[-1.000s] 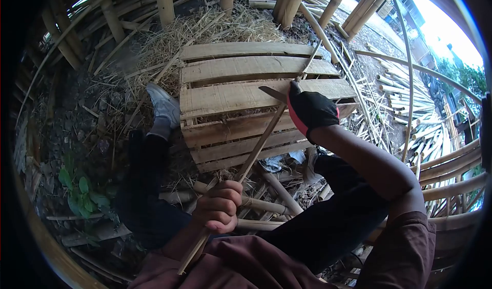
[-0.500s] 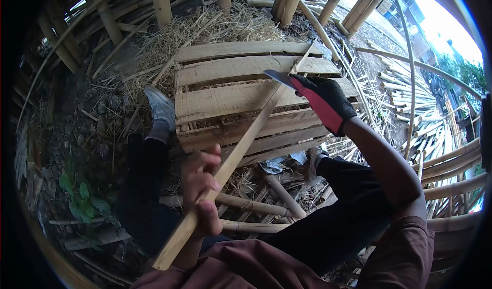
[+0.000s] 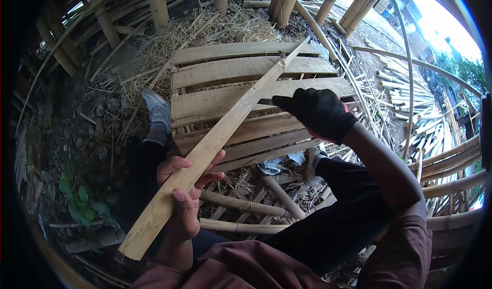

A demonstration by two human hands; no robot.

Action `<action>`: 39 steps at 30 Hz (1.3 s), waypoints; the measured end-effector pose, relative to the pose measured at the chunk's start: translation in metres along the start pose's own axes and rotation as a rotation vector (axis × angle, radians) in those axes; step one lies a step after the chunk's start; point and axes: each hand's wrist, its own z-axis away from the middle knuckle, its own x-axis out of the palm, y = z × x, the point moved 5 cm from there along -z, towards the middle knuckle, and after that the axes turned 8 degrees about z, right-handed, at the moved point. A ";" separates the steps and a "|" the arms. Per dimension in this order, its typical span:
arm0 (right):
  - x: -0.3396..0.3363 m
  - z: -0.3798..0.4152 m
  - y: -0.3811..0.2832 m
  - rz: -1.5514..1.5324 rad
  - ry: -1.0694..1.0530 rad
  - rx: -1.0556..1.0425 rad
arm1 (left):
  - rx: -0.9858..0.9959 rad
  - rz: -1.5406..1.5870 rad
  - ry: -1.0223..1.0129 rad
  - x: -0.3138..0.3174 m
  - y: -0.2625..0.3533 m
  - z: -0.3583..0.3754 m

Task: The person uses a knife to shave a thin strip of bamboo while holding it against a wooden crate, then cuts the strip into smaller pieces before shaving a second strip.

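A long split bamboo strip slants across the view from lower left to the crate's far edge, with a node near its upper end. My bare left hand is closed around its lower part, thumb on top and fingers beneath. My right hand, in a black and red glove, is closed on a knife. Only a short dark piece of the blade shows, right at the strip's side; the handle is hidden in the glove. Under the strip stands a slatted wooden crate, between my feet.
Straw lies behind the crate. Bamboo posts rise at the back. A pile of bamboo poles lies at the right, and a bamboo pole crosses in front of my legs. A green plant grows at left.
The bamboo strip has turned to show its broad face, its lower end shifted left. My left hand moved down and left with it. My right hand came nearer with the knife, back now upward.
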 end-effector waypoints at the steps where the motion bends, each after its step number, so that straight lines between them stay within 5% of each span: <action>1: -0.003 -0.002 -0.015 0.056 0.059 -0.025 | 0.011 0.015 0.005 0.000 0.001 0.000; 6: 0.022 -0.008 -0.005 -0.081 0.211 0.006 | 0.046 -0.016 -0.114 0.001 0.000 -0.001; 8: 0.054 -0.001 0.047 0.121 -0.051 0.399 | 0.057 -0.014 -0.148 0.001 -0.001 0.000; 14: 0.012 0.017 0.079 -0.072 0.014 0.778 | 0.059 -0.035 -0.216 -0.006 -0.014 -0.002; 16: 0.005 0.007 0.067 -0.329 0.180 0.659 | 0.058 -0.065 -0.289 0.001 -0.021 -0.001; 17: 0.010 0.002 0.051 -0.306 0.456 0.370 | 0.074 -0.059 -0.254 0.007 -0.022 0.000; 19: -0.004 -0.005 0.017 -0.782 0.449 0.306 | 0.034 -0.125 -0.306 0.007 -0.033 0.006; 20: -0.002 -0.013 0.001 -1.017 0.238 0.348 | 0.038 -0.133 -0.325 0.010 -0.038 0.008; 22: -0.021 -0.016 -0.026 -0.892 0.256 0.091 | 0.086 -0.171 -0.347 0.017 -0.033 0.004; 26: -0.006 -0.023 -0.038 -0.955 0.231 0.094 | 0.119 -0.290 -0.467 0.012 -0.040 0.010; 28: -0.003 -0.025 -0.036 -0.945 0.198 0.116 | -0.212 0.161 -0.160 -0.002 -0.059 0.006; 30: 0.005 -0.026 -0.031 -0.880 0.287 0.157 | -0.081 -0.002 -0.256 0.006 -0.045 -0.002; 33: 0.019 -0.026 -0.026 -0.836 0.374 0.168 | -0.538 0.517 0.256 -0.013 -0.053 0.004; 39: 0.021 -0.028 -0.030 -0.748 0.323 0.206 | -0.986 0.817 0.157 0.004 -0.041 0.025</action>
